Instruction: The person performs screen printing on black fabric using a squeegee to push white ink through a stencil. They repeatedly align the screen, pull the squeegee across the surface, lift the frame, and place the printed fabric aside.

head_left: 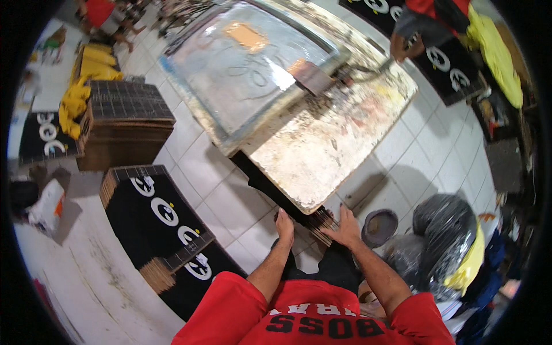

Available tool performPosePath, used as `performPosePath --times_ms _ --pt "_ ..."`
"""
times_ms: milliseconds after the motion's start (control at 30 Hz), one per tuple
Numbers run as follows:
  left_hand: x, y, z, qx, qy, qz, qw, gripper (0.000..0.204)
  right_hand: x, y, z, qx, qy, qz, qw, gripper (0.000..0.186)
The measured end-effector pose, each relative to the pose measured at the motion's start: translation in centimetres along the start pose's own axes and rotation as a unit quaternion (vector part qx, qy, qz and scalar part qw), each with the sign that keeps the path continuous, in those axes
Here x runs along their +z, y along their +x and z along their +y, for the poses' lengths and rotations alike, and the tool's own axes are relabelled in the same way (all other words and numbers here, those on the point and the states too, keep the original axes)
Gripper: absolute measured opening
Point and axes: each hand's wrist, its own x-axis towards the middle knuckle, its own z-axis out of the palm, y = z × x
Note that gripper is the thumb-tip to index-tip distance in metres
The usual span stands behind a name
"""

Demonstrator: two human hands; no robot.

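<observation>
My left hand [284, 230] is below the near corner of the paint-stained worktable [322, 161], at the edge of a dark board stack [307, 218], its fingers partly hidden. My right hand [345, 230] grips the other side of that stack, where several thin layered edges show. The stack's far part disappears under the tabletop. On the table lies a framed printing screen [224, 75] with an orange patch and a squeegee-like tool [313, 77] on it.
Printed black boards [161, 236] and stacked brown boards [125, 141] sit left. A grey bucket [379, 227] and black plastic bags [440, 241] are at right. One person [420, 23] stands at the table's upper right, another [103, 14] at upper left.
</observation>
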Motion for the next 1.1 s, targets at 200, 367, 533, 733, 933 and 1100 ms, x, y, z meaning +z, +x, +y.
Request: performPosePath --times_ms 200,367,533,733,933,1100 --pt "1.8 -0.9 -2.6 -0.002 0.053 0.007 0.999 0.049 -2.5 0.5 6.4 0.084 0.016 -0.015 0.996 0.103" --pt "2.2 -3.0 -1.5 0.0 0.018 0.084 0.996 0.053 -7.6 7.4 13.1 0.054 0.024 0.032 0.998 0.079" --pt "2.5 -7.7 -0.6 -0.094 -0.146 0.13 0.976 0.082 -21.1 14.2 13.2 -0.073 0.051 0.242 0.966 0.039" --pt "6.1 -7.4 -3.3 -0.1 -0.198 0.221 0.95 0.057 -33.5 21.2 -0.7 -0.444 -0.011 0.309 0.841 0.041" --pt "6.6 -6.7 -1.8 -0.043 -0.076 0.364 0.927 0.065 -30.7 25.1 -14.1 -0.605 -0.099 0.204 0.763 0.073" --pt "4.9 -9.9 8.9 0.116 -0.051 0.53 0.839 0.056 -29.8 27.2 -16.9 -0.605 -0.178 0.225 0.743 0.068"
